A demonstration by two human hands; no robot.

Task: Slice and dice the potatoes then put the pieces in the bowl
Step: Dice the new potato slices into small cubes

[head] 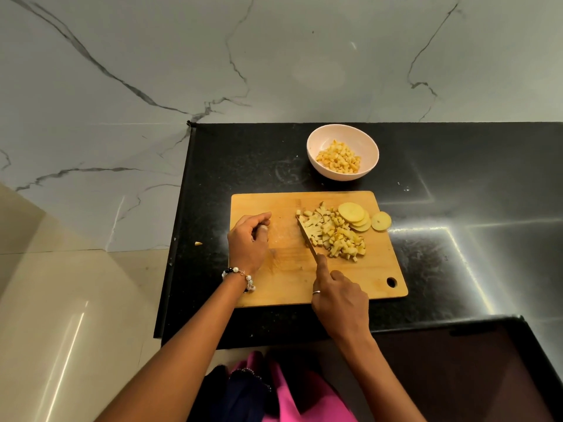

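A wooden cutting board lies on the black counter. A heap of diced potato sits on its right half, with a few round potato slices stacked behind it and one slice at the board's right edge. My right hand grips a knife whose blade lies against the left side of the heap. My left hand rests on the board's left part with fingers curled, holding nothing. A white bowl behind the board holds diced potato.
A stray potato bit lies on the counter left of the board, near the counter's left edge. A marble wall rises behind. The counter's front edge runs just below the board, with a dark recessed panel at lower right.
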